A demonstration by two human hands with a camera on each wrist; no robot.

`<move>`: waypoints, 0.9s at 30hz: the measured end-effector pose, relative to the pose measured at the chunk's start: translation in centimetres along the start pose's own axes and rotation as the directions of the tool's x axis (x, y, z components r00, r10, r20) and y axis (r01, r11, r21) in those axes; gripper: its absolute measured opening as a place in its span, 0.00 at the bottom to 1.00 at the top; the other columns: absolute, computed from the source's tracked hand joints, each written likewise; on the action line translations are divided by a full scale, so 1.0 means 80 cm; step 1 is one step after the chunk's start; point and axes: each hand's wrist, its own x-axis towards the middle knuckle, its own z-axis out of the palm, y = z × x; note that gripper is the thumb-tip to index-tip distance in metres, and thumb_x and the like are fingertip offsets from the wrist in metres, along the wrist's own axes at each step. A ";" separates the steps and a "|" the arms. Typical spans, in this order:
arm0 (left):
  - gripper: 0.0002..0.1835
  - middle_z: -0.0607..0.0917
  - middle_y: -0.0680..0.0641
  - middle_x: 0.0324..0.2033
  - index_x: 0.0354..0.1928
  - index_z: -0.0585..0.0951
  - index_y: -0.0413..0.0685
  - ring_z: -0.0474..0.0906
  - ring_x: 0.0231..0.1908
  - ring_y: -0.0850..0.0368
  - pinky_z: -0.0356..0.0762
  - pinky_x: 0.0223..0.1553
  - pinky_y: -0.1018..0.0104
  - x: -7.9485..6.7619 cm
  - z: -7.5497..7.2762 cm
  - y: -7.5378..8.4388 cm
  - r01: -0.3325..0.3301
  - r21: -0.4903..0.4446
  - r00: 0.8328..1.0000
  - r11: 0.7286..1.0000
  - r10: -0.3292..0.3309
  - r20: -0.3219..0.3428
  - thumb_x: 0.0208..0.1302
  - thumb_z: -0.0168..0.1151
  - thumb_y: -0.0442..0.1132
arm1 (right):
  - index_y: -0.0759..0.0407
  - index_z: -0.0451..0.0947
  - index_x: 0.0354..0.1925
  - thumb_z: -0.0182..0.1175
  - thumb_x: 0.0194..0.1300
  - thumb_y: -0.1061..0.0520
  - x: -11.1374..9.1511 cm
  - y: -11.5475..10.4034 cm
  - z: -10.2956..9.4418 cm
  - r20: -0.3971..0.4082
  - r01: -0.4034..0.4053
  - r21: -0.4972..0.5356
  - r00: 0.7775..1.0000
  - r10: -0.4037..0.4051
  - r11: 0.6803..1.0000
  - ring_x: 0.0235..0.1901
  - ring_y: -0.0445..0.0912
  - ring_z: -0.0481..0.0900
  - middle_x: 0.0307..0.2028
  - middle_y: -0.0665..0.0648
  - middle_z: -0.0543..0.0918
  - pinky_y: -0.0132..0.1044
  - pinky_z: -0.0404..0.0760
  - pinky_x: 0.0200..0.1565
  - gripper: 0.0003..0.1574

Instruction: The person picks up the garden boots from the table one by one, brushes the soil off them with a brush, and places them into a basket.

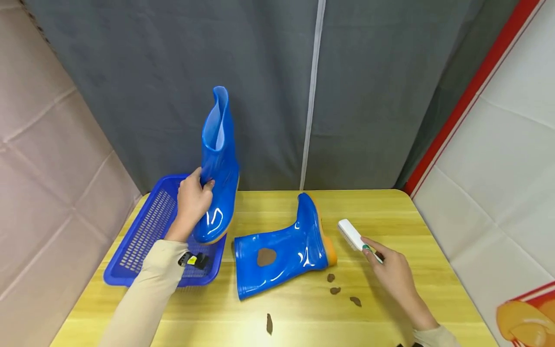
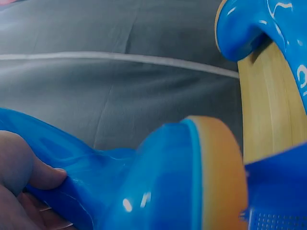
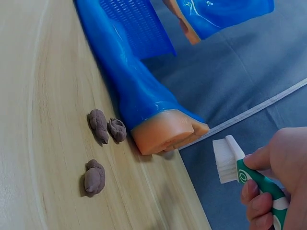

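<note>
My left hand (image 1: 193, 200) grips a blue rain boot (image 1: 221, 178) by its shaft, thumb pressed on the shiny side in the left wrist view. The boot is raised over a blue plastic basket (image 1: 162, 217), its opening upward. A second blue boot (image 1: 282, 250) with an orange sole lies on its side on the table, a brown patch (image 1: 266, 257) on its shaft. To its right, my right hand (image 1: 392, 272) holds a scrubbing brush (image 1: 352, 234) with white bristles and a green and white handle. The brush is held apart from the lying boot.
Several brown clumps (image 1: 335, 290) lie on the wooden table (image 1: 312, 318) near the lying boot's sole, and one brown piece (image 1: 269, 324) nearer the front edge. A grey curtain (image 1: 269, 96) hangs behind the table. Pale walls (image 1: 485, 193) flank both sides.
</note>
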 end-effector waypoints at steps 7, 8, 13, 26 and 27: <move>0.09 0.85 0.28 0.40 0.42 0.77 0.34 0.82 0.43 0.28 0.76 0.40 0.36 0.002 -0.014 -0.023 0.030 0.024 0.999 0.999 -0.029 -0.025 0.71 0.55 0.35 | 0.52 0.80 0.60 0.62 0.69 0.53 -0.001 0.001 0.001 0.008 -0.011 -0.001 1.000 0.011 1.000 0.13 0.34 0.53 0.14 0.47 0.60 0.28 0.57 0.16 0.21; 0.09 0.85 0.28 0.39 0.42 0.77 0.34 0.82 0.42 0.29 0.76 0.39 0.37 0.002 -0.014 -0.027 0.033 0.027 0.999 0.999 -0.032 -0.030 0.71 0.54 0.35 | 0.52 0.81 0.60 0.62 0.69 0.53 -0.001 0.002 0.001 0.007 -0.011 -0.001 1.000 0.011 1.000 0.13 0.34 0.53 0.14 0.47 0.60 0.27 0.57 0.15 0.21; 0.08 0.85 0.29 0.34 0.40 0.78 0.34 0.81 0.36 0.31 0.73 0.34 0.41 -0.003 -0.007 -0.048 0.036 0.048 0.998 0.998 -0.033 -0.060 0.70 0.56 0.35 | 0.52 0.81 0.59 0.62 0.69 0.54 -0.002 0.004 0.002 0.005 -0.015 0.002 1.000 0.015 1.000 0.13 0.35 0.53 0.14 0.47 0.59 0.27 0.56 0.15 0.21; 0.09 0.86 0.30 0.38 0.45 0.80 0.37 0.82 0.41 0.28 0.73 0.39 0.34 -0.011 0.015 -0.087 0.065 0.090 0.998 0.994 -0.065 -0.002 0.67 0.57 0.34 | 0.51 0.80 0.60 0.62 0.69 0.55 -0.006 0.003 0.004 0.021 -0.024 -0.006 0.999 0.024 1.000 0.13 0.35 0.52 0.14 0.47 0.60 0.27 0.56 0.15 0.21; 0.09 0.86 0.29 0.38 0.45 0.80 0.36 0.82 0.41 0.28 0.73 0.40 0.34 -0.012 0.018 -0.089 0.068 0.093 0.998 0.993 -0.069 0.008 0.67 0.57 0.34 | 0.52 0.80 0.60 0.62 0.69 0.54 -0.006 0.003 0.004 0.023 -0.023 -0.007 0.999 0.023 1.000 0.13 0.35 0.52 0.14 0.47 0.60 0.27 0.56 0.16 0.21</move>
